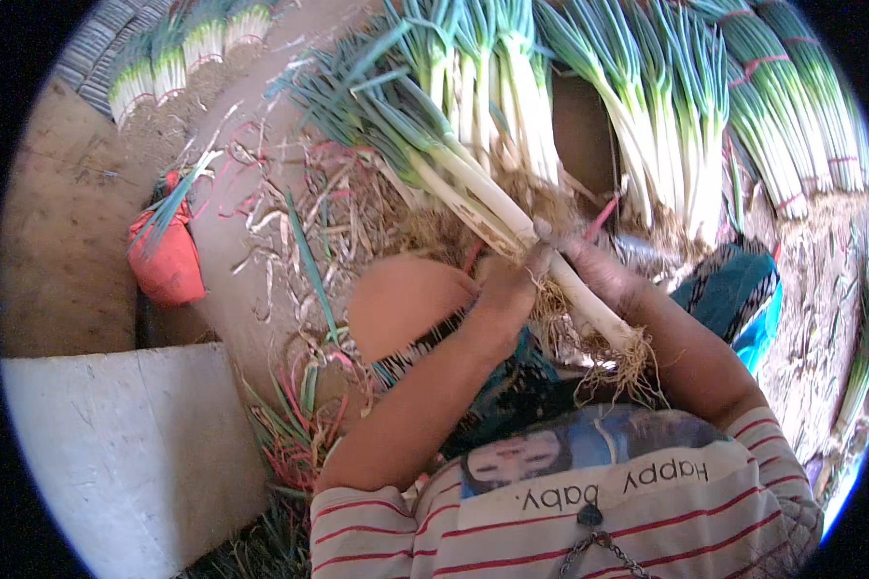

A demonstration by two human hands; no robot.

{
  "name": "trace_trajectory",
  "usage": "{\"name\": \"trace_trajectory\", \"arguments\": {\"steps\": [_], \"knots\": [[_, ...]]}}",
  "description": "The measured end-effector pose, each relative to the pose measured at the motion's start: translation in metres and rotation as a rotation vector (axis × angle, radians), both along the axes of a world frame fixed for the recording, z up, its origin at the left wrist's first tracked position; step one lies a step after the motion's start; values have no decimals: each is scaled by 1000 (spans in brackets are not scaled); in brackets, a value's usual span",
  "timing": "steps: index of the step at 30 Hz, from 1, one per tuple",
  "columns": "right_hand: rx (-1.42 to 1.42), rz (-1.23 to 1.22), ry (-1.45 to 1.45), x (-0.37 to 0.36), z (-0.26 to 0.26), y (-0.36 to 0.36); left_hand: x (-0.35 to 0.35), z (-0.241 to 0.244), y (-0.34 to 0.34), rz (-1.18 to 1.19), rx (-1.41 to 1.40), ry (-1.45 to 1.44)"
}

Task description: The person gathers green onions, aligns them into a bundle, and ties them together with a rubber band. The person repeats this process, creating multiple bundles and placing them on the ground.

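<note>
A few large green onions [471, 181] lie slantwise across my lap, with green leaves to the upper left and white stems towards me. My left hand [514, 279] is closed around the stems near the shorter ones' roots. One longer white stem [594, 304] runs on past it, its stringy roots [626, 362] hanging by my shirt. Beside it my right hand [594, 260], slightly blurred, has its fingertips on the same stems; its exact grip is partly hidden. Brown, torn outer skin [496, 228] shows on one stem.
Loose green onions [507, 108] stand in front, with more [659, 130] to their right. Tied bundles [775, 108] are at far right and others [203, 36] at upper left. Dry peelings [333, 210] litter the floor. A red bag [166, 253] and a pale board [123, 449] lie left.
</note>
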State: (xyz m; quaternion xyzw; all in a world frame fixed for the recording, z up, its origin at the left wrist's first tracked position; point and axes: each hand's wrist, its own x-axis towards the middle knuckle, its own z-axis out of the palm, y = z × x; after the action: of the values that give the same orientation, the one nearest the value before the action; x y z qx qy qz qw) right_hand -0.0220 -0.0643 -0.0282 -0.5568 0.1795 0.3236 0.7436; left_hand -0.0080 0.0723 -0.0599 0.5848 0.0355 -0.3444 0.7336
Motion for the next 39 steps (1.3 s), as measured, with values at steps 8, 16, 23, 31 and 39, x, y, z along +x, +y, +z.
{"name": "trace_trajectory", "arguments": {"steps": [8,16,23,31,39], "knots": [[-13,289,20,-55,-42,-14,-60,-78,11,-296,376,-356],[-87,274,-5,-61,-50,-20,-49,-50,18,-312,730,-310],[-120,255,-17,-58,-42,-14,-40,-70,35,172,61,264],[-125,269,-31,-60,-62,-14,-32,-82,38,202,-212,436],[-105,314,16,-56,-54,-18,-36,-61,34,259,-27,369]]}}
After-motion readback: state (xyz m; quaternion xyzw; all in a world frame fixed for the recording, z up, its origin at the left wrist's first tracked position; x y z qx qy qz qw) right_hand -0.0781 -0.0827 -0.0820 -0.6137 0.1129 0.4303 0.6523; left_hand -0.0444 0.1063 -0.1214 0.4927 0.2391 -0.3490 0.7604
